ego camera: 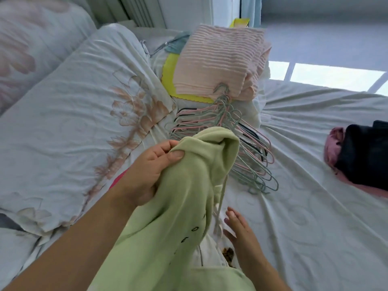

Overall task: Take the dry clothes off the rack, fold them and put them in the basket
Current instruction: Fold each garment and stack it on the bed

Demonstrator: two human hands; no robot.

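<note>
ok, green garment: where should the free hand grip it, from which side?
Likely the raised folded edge at the top right of the green garment, opposite the left hand. Bring the right hand in from the right: that edge stands open and exposed, the rest hangs bunched.

Daylight only afaik, coming in from the top right. There are blown-out sun patches on the floor (333,75). Pretty bright overall, but there's a cool bluish cast on the bed sheet (304,206). Shadows are soft, e.g. under the left hand (144,171) where it grips the green top (178,206). The right hand (239,227) is a bit motion-blurred, fingers smeared. Wide-angle lens, so edges bend a lot. The pillow (31,38) top left looks soft & stretched. Whole pic is kinda mushy w/ fine detail lost, esp. toward the corners.
</note>
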